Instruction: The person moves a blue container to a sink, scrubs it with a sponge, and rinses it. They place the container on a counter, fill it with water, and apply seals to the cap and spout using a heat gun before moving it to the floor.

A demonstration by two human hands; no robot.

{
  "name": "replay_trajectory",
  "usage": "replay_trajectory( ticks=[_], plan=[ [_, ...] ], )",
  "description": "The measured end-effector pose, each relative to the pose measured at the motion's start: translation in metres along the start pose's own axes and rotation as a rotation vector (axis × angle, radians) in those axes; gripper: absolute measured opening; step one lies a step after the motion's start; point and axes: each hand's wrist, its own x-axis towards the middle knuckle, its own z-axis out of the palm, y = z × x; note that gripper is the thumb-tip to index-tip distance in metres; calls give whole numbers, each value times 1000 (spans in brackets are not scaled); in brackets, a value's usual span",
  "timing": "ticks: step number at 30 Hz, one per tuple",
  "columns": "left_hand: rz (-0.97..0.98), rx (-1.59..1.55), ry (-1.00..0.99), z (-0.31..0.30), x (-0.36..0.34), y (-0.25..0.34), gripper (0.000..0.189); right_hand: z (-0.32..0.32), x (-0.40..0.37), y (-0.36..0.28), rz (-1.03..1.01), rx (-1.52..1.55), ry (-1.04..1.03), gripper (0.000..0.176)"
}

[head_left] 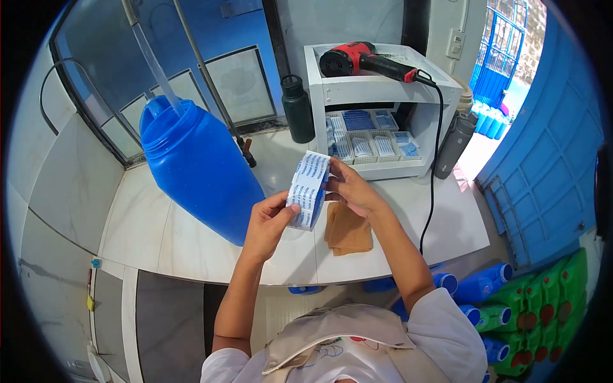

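Note:
A roll of white tape printed in blue [309, 185], perhaps seals or labels, is held up over the counter in both hands. My left hand [267, 223] pinches its lower left side, thumb on the printed face. At its upper right edge, the fingers of my right hand [352, 189] are closed on the roll; some fingertips are hidden behind it. Below my right hand, a folded brown cloth [348, 231] lies on the counter. To the left leans a large blue jug [198, 166], with a clear hose [157, 67] at its open mouth.
A white shelf unit [383, 89] carries a red and black heat gun [367, 60], its cord hanging past the counter's right side. Small baskets [373, 143] inside hold blue-and-white strips. Dark bottles [297, 108] flank the shelf. Blue and green jugs [536, 300] fill the floor at right.

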Motion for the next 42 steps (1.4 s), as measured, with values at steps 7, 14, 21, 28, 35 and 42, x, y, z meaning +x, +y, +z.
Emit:
replay_trajectory(
  ticks=[7,14,21,28,35,42],
  plan=[
    [2,-27,6,-1,5,1,28,1,0,-9,10,-11,5,57],
    [25,-75,51,1,13,0,27,-32,29,-42,-551,-631,168,61],
    [-62,-205,126,4,38,0,22,-22,110,-224,191,-1888,486,40],
    [-129,-343,223,1,60,-19,4,-75,139,-208,103,-1967,770,34],
    [-130,-305,244,-3,73,-32,7,-77,31,-232,-564,-1491,739,40],
    [-112,-296,284,9,92,-39,10,11,-164,-156,-398,-552,430,45]
  ],
)
